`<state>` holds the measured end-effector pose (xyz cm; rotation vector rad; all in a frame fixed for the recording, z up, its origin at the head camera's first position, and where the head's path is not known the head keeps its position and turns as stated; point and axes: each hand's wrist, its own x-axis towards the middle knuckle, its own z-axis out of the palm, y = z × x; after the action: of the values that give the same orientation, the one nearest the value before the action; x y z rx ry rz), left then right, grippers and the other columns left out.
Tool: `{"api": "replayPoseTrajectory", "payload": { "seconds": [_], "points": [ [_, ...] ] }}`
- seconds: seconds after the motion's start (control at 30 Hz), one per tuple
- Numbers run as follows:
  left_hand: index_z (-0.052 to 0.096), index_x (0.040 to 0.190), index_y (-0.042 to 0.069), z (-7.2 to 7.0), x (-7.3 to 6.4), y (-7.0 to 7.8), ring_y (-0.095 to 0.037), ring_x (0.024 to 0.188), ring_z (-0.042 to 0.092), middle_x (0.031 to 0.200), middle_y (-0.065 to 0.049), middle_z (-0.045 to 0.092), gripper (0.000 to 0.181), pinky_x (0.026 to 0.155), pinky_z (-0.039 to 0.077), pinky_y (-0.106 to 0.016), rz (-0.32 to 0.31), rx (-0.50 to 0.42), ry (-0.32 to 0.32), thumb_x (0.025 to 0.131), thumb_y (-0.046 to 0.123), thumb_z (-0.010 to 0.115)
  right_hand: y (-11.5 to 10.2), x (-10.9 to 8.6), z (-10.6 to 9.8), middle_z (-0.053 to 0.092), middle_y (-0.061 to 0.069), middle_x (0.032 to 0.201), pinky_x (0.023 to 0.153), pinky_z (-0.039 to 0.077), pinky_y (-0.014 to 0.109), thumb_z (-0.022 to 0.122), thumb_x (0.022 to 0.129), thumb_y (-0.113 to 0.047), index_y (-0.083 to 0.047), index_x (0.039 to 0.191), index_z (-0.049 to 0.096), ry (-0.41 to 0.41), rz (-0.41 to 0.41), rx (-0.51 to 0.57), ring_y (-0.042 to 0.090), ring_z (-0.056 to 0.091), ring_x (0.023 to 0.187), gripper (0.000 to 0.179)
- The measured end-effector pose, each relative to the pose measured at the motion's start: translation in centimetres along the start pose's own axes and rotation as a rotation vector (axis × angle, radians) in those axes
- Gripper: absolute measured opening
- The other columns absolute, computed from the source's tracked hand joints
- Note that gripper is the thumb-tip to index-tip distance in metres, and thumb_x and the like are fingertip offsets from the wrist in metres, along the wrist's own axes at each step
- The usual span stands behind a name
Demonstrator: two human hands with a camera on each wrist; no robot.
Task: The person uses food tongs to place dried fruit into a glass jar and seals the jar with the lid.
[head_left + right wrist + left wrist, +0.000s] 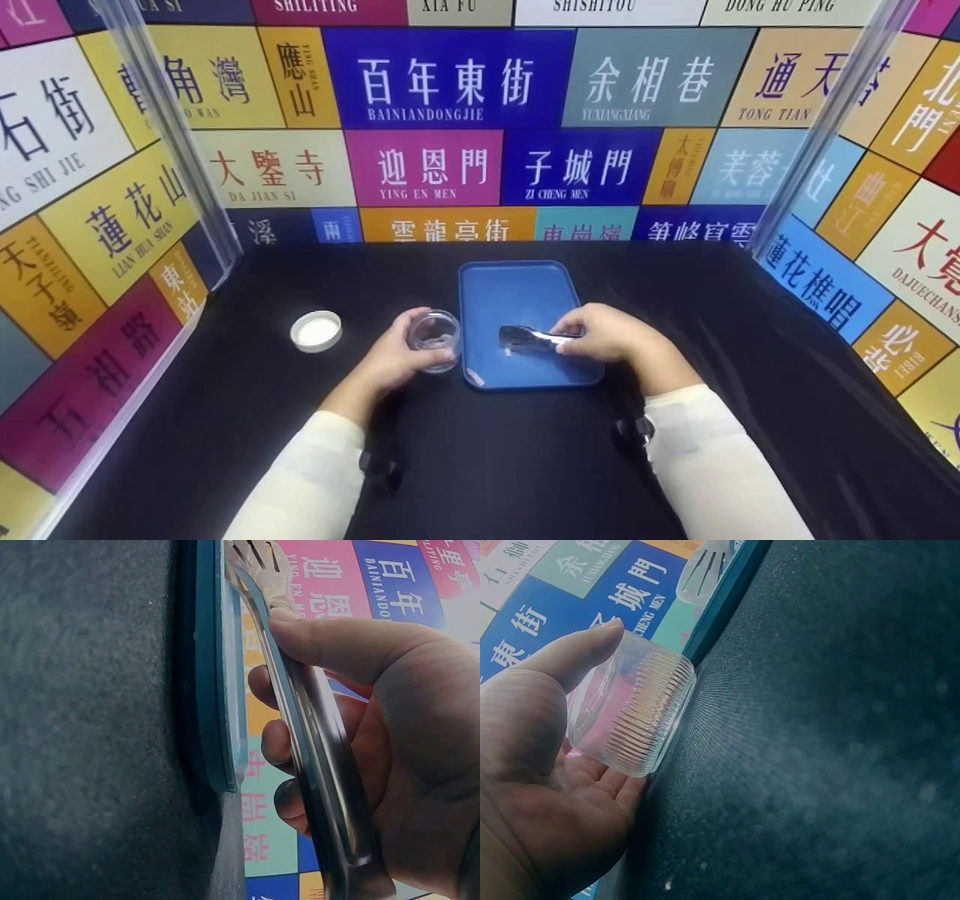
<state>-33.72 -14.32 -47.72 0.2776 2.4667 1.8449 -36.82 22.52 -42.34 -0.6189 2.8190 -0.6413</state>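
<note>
My left hand [391, 356] grips a clear glass jar [436, 337] at the left edge of the blue tray [517, 289]. In the left wrist view the jar shows ribbed sides, with the thumb on one side and the fingers on the other. Metal tongs [322, 742] with slotted ends are held in my right hand [611, 334], thumb on one arm and fingers around the other. The tongs' tips sit low over the tray's middle. By them is a small pale bit [508, 352]. A pale pinkish piece [474, 377] lies in the tray's near left corner.
A round white lid [316, 331] lies on the black-covered table [480, 465], left of my left hand. Panels with coloured street-name signs [450, 82] stand behind and at both sides, with clear posts [825, 127] at the corners.
</note>
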Motion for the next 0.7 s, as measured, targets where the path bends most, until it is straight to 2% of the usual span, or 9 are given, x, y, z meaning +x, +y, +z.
{"api": "replayPoseTrajectory", "payload": {
  "seconds": [0.37,0.5,0.7],
  "points": [
    [0.041,0.159,0.006,0.1,0.1,-0.1,-0.036,0.146,0.057,0.158,-0.019,0.058,0.093,0.131,0.036,-0.049,0.000,-0.030,-0.004,0.082,0.018,0.093,-0.9,-0.2,-0.5,0.081,-0.003,0.105,0.082,0.053,0.036,0.079,0.096,-0.026,-0.022,0.118,0.083,0.073,-0.016,0.007,0.019,0.064,0.089,0.023],
    [0.042,0.159,0.008,0.1,0.0,0.0,-0.034,0.146,0.057,0.158,-0.017,0.058,0.094,0.131,0.036,-0.048,-0.010,-0.023,-0.001,0.082,0.019,0.093,-1.2,-0.3,-0.7,0.080,-0.001,0.106,0.080,0.054,0.035,0.078,0.096,-0.026,-0.020,0.121,0.082,0.087,-0.024,0.009,0.019,0.064,0.089,0.026],
    [0.043,0.159,0.010,0.1,-0.1,0.2,-0.032,0.145,0.058,0.157,-0.015,0.059,0.095,0.131,0.036,-0.046,-0.021,-0.013,0.006,0.080,0.021,0.095,-1.6,-0.4,-0.9,0.079,-0.001,0.108,0.084,0.056,0.039,0.078,0.098,-0.030,-0.024,0.122,0.082,0.111,0.014,0.021,0.021,0.064,0.093,0.025]
  ]
}}
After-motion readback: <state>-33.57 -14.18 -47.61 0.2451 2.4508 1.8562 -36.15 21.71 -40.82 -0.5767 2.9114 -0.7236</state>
